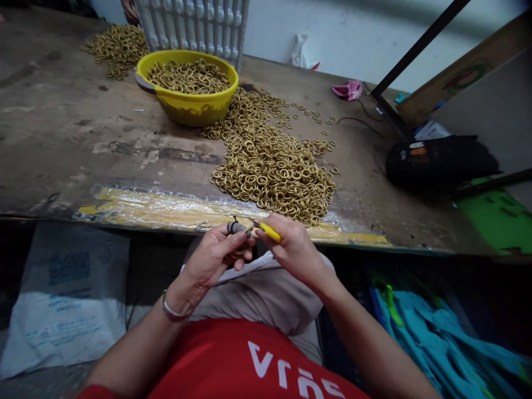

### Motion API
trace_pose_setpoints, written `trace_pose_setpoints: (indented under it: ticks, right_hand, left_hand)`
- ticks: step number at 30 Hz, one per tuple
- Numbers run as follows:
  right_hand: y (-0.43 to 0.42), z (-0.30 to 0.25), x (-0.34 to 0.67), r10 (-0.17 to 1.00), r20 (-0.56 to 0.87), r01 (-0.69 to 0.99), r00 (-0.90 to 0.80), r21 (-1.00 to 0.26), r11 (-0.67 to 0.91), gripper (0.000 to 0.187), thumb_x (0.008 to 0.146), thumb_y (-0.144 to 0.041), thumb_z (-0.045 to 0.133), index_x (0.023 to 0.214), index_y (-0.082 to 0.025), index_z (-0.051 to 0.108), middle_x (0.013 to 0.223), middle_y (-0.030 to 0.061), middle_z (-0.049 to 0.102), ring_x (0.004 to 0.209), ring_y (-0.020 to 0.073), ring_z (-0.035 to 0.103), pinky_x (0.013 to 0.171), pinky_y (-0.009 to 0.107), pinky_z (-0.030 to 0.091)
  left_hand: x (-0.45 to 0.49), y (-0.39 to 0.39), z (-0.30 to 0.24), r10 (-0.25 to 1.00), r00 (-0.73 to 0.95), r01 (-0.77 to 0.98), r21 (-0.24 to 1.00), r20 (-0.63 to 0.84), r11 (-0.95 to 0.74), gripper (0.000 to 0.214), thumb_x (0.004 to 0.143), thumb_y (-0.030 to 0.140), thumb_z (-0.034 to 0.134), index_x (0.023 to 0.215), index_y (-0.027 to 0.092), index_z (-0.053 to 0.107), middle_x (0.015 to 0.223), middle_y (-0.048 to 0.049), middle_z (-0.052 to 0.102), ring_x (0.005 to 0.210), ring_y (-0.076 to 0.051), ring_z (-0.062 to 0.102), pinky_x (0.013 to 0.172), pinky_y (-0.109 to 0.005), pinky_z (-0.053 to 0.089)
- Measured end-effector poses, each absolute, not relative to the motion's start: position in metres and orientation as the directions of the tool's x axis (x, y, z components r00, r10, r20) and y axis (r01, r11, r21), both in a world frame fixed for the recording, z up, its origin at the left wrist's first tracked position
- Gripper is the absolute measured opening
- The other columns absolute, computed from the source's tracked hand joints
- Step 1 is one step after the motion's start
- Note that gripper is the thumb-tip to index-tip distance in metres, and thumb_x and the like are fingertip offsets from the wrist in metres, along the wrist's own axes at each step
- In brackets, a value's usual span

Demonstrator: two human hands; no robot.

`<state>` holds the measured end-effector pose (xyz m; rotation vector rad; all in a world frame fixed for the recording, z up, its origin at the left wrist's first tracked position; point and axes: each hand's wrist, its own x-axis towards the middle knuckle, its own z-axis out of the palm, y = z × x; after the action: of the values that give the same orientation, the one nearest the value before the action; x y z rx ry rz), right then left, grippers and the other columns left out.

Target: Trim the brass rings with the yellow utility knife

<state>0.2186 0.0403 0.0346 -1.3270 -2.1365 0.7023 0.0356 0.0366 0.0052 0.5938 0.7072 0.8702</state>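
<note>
Clamped in the left hand [220, 244], between thumb and fingers: gold-coloured rings [239, 252], count uncertain, part hidden by the fingers. Turned inward, presumably to offer a ring to the tool tip. Worn on a left finger: grey wrap [238, 226] with black band, likely as protection.

Gripped in the right hand [293, 244], fingers closed about the handle: yellow-handled tool [270, 231], dark tip angled toward the held rings. Both hands close together before the table edge, apparently for steadiness.

On the table [83, 127], just beyond the hands: loose ring heap [274, 177], spread near the edge, seemingly for easy reach. Behind, touching the heap: yellow basin [191, 108], filled with more rings, walls keeping them from scattering. Farther left: second heap [120, 47], beside a pale ribbed container [193, 25] and a co-worker's hand [130, 11].
</note>
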Motion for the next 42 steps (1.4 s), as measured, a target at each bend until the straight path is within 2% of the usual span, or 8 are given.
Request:
trace_pose_setpoints:
  ticks: [7, 17, 23, 27, 33, 36, 39, 42]
  right_hand:
    - [0.021, 0.034, 0.216, 0.947, 0.036, 0.907, -0.321, -0.275, 0.318, 0.031, 0.079, 0.000, 0.047, 0.100, -0.016, 0.065, 0.093, 0.0071, 0.064, 0.080, 0.0189, 0.059, 0.069, 0.028, 0.041]
    - [0.033, 0.022, 0.213, 0.973, -0.013, 0.972, -0.231, -0.047, 0.231, 0.024, 0.088, -0.003, 0.044, 0.095, -0.017, 0.062, 0.088, 0.0089, 0.065, 0.071, 0.0182, 0.060, 0.059, 0.029, 0.034]
    - [0.064, 0.008, 0.246, 0.999, 0.019, 0.999, -0.043, 0.016, 0.042, 0.016, 0.090, -0.012, 0.048, 0.094, -0.016, 0.063, 0.091, 0.0083, 0.066, 0.074, 0.0184, 0.061, 0.059, 0.029, 0.031]
    - [0.084, 0.006, 0.254, 0.988, 0.084, 0.992, -0.129, 0.001, 0.129, 0.022, 0.090, -0.013, 0.049, 0.105, -0.020, 0.064, 0.103, 0.0068, 0.063, 0.075, 0.0161, 0.059, 0.058, 0.028, 0.031]
    - [0.112, 0.002, 0.252, 0.959, -0.016, 0.953, -0.284, 0.107, 0.284, 0.025, 0.093, -0.011, 0.043, 0.100, -0.018, 0.066, 0.104, 0.0096, 0.060, 0.071, 0.0155, 0.057, 0.055, 0.028, 0.028]
    - [0.115, 0.001, 0.259, 0.965, 0.043, 0.966, -0.258, -0.024, 0.259, 0.025, 0.089, -0.008, 0.046, 0.100, -0.016, 0.067, 0.103, 0.0105, 0.062, 0.073, 0.0165, 0.058, 0.059, 0.028, 0.033]
    - [0.106, 0.004, 0.261, 0.970, 0.124, 0.846, -0.211, -0.473, 0.245, 0.016, 0.088, -0.015, 0.053, 0.091, -0.015, 0.069, 0.091, 0.0075, 0.064, 0.078, 0.0170, 0.059, 0.069, 0.027, 0.041]
    - [0.086, 0.011, 0.252, 0.980, 0.008, 0.443, -0.201, -0.891, 0.099, 0.018, 0.088, -0.029, 0.058, 0.085, -0.015, 0.069, 0.076, 0.0023, 0.064, 0.072, 0.0144, 0.059, 0.069, 0.026, 0.044]
  left_hand:
    - [0.042, 0.027, 0.010, 0.903, 0.356, -0.427, 0.818, -0.240, 0.386, 0.030, 0.076, 0.038, 0.078, 0.082, 0.013, 0.065, 0.063, -0.0010, 0.063, 0.047, -0.008, 0.053, 0.039, -0.016, 0.041]
    - [0.029, 0.025, 0.001, 0.945, 0.299, -0.148, 0.973, -0.128, 0.179, 0.019, 0.085, 0.033, 0.067, 0.078, 0.015, 0.063, 0.063, 0.0000, 0.059, 0.046, -0.008, 0.046, 0.043, -0.020, 0.036]
    - [0.020, 0.017, 0.015, 0.881, 0.470, 0.136, 0.991, -0.057, -0.009, 0.020, 0.083, 0.025, 0.067, 0.067, 0.016, 0.059, 0.066, -0.0003, 0.056, 0.059, -0.012, 0.047, 0.056, -0.023, 0.038]
    - [0.028, 0.019, -0.029, 0.882, 0.463, 0.427, 0.894, -0.089, -0.134, 0.025, 0.088, 0.030, 0.060, 0.069, 0.018, 0.053, 0.066, 0.0000, 0.054, 0.062, -0.014, 0.048, 0.059, -0.025, 0.036]
    - [0.033, 0.015, -0.080, 0.891, 0.398, 0.807, 0.545, -0.218, -0.227, 0.018, 0.085, 0.033, 0.062, 0.094, 0.018, 0.058, 0.085, -0.0089, 0.064, 0.081, -0.026, 0.060, 0.075, -0.035, 0.044]
    - [0.034, 0.016, -0.071, 0.916, 0.362, 0.734, 0.658, -0.172, -0.167, 0.016, 0.088, 0.031, 0.060, 0.078, 0.019, 0.059, 0.078, -0.0079, 0.064, 0.077, -0.023, 0.059, 0.076, -0.035, 0.045]
    - [0.037, 0.023, -0.046, 0.936, 0.279, 0.378, 0.920, -0.216, 0.099, 0.021, 0.089, 0.034, 0.059, 0.075, 0.017, 0.060, 0.070, -0.0045, 0.065, 0.065, -0.017, 0.058, 0.065, -0.029, 0.046]
    - [0.042, 0.036, -0.020, 0.906, 0.281, -0.093, 0.930, -0.317, 0.355, 0.026, 0.087, 0.037, 0.064, 0.102, 0.015, 0.060, 0.080, -0.0061, 0.072, 0.058, -0.013, 0.060, 0.056, -0.025, 0.047]
